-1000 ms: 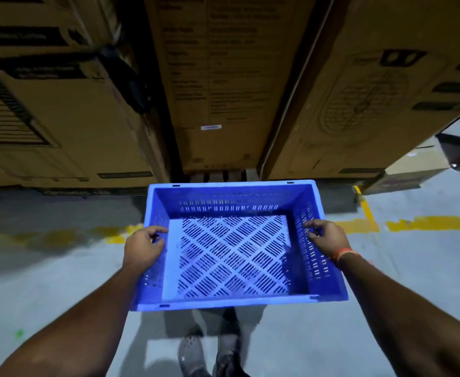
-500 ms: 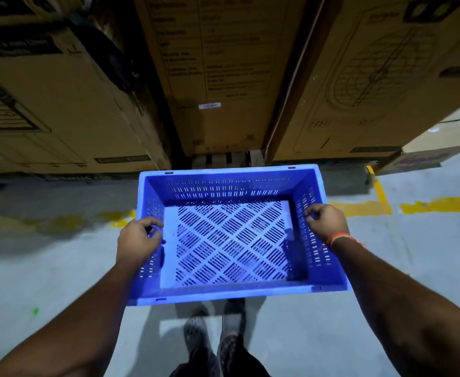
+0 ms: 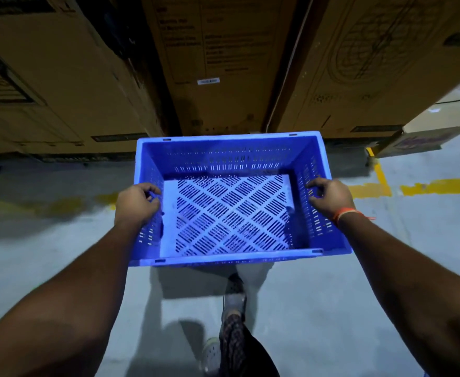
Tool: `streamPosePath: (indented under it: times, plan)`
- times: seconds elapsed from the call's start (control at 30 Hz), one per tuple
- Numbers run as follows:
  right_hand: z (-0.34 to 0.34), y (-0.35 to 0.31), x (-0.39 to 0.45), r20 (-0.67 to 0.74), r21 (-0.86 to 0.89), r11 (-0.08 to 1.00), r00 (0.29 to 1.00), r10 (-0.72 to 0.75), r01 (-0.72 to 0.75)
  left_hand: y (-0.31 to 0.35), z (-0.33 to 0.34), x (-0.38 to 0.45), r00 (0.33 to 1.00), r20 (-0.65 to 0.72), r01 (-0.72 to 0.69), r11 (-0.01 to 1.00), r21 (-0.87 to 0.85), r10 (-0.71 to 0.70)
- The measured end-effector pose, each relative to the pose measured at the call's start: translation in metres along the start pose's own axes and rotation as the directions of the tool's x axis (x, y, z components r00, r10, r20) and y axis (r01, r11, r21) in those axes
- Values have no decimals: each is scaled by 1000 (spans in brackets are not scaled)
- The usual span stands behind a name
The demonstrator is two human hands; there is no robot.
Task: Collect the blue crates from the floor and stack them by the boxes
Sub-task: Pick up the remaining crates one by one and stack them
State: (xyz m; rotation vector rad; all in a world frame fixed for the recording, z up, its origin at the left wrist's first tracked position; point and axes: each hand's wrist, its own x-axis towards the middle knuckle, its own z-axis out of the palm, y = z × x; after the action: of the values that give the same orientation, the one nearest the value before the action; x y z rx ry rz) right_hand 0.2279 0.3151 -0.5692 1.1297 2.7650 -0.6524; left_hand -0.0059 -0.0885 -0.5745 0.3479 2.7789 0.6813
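Observation:
An empty blue crate (image 3: 231, 156) with slotted walls and a lattice floor hangs level above the grey floor, right in front of the tall cardboard boxes (image 3: 223, 63). My left hand (image 3: 136, 204) grips the crate's left wall, fingers curled over the rim. My right hand (image 3: 330, 198), with an orange band at the wrist, grips the right wall the same way. The crate's far edge is close to the base of the boxes.
Large cardboard boxes (image 3: 46, 85) form a wall across the back, with dark gaps between them. A smaller box (image 3: 424, 131) lies at the right. Yellow floor markings (image 3: 441, 186) run along the grey concrete. My feet (image 3: 234, 303) show below the crate.
I have stepped closer to the boxes, which now loom larger. The crate has moved forward with me, still held in both hands by its side walls.

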Motion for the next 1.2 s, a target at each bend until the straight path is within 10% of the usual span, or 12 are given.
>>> streamPosePath:
  times: [1.2]
  plan:
    - [3,5,9,-61,-102,990,993,-99,92,-14,7,-27,985,-93,-144,990,16,144]
